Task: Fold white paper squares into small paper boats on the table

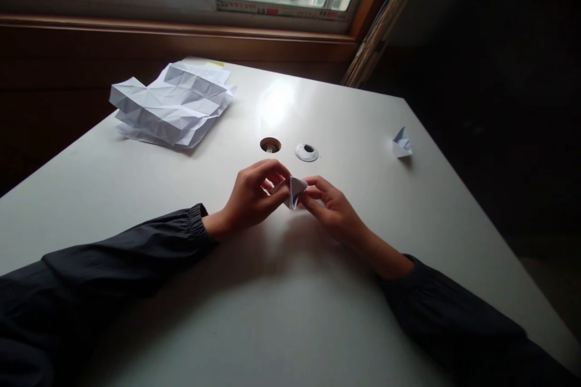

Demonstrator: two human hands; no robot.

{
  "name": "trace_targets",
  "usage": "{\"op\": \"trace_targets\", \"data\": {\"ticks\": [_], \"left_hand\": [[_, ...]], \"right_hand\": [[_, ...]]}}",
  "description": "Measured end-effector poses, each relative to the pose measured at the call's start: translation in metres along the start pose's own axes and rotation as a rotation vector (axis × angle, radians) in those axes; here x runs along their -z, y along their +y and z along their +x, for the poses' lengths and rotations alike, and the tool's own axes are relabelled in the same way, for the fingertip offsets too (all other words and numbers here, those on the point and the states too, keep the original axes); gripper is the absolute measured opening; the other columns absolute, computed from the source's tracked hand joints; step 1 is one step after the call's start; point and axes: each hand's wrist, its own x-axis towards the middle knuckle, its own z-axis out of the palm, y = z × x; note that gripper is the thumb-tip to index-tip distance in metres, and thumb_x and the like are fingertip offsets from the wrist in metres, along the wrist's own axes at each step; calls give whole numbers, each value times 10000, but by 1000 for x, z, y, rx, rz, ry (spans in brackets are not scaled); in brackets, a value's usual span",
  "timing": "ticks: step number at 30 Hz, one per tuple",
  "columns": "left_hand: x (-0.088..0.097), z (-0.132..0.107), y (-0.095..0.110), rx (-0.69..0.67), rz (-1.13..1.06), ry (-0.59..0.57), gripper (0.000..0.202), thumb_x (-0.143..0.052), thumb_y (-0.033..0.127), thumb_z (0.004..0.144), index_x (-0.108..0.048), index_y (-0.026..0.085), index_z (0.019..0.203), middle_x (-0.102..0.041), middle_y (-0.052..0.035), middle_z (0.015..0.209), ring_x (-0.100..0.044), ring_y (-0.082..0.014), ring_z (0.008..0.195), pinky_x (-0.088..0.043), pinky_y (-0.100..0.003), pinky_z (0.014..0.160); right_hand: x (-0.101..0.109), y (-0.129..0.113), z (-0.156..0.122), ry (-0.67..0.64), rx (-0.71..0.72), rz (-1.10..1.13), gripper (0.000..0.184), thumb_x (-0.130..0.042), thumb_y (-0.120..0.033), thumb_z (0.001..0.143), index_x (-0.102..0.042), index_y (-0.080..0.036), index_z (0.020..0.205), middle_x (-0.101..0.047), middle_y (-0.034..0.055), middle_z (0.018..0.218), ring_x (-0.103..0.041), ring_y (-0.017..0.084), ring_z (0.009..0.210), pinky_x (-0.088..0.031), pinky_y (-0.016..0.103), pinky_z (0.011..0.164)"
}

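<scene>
A small folded white paper piece (296,190) sits between my two hands just above the white table (181,205). My left hand (254,196) pinches its left side with curled fingers. From the right, my right hand (329,208) grips the other side, fingers closed on the paper. Both arms wear dark sleeves and rest on the table.
A pile of creased white paper sheets (175,106) lies at the back left. A round cable hole (270,145) and its loose white cap (307,152) are just beyond my hands. Another small folded paper shape (402,144) stands near the right edge. A window runs along the back.
</scene>
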Motion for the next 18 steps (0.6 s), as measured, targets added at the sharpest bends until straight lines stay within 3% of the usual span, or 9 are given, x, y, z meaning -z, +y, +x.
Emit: {"op": "trace_targets", "data": {"ticks": [6, 12, 18], "left_hand": [[3, -1, -2, 11, 5, -20, 132, -669, 257, 920, -696, 177, 1022, -699, -18, 815, -670, -113, 704, -537, -201, 633], [3, 1, -6, 167, -145, -17, 126, -690, 277, 894, -666, 164, 943, -718, -40, 888, -700, -160, 789, -558, -237, 658], [1, 3, -12, 259, -325, -64, 247, -701, 390, 911, -658, 154, 969, -721, -53, 878, -706, -168, 789, -587, -253, 666]], "right_hand": [[0, -1, 0, 5, -27, 29, 250, -667, -432, 958, -643, -213, 1077, -773, 51, 909, -731, 225, 877, -543, 369, 858], [0, 2, 0, 53, -3, 18, 300, -691, -421, 939, -652, -212, 1151, -771, 77, 1015, -732, 245, 957, -552, 377, 870], [1, 9, 1, 102, -30, 114, 427, -758, -429, 882, -606, -216, 1220, -766, 87, 1027, -734, 250, 942, -569, 388, 837]]}}
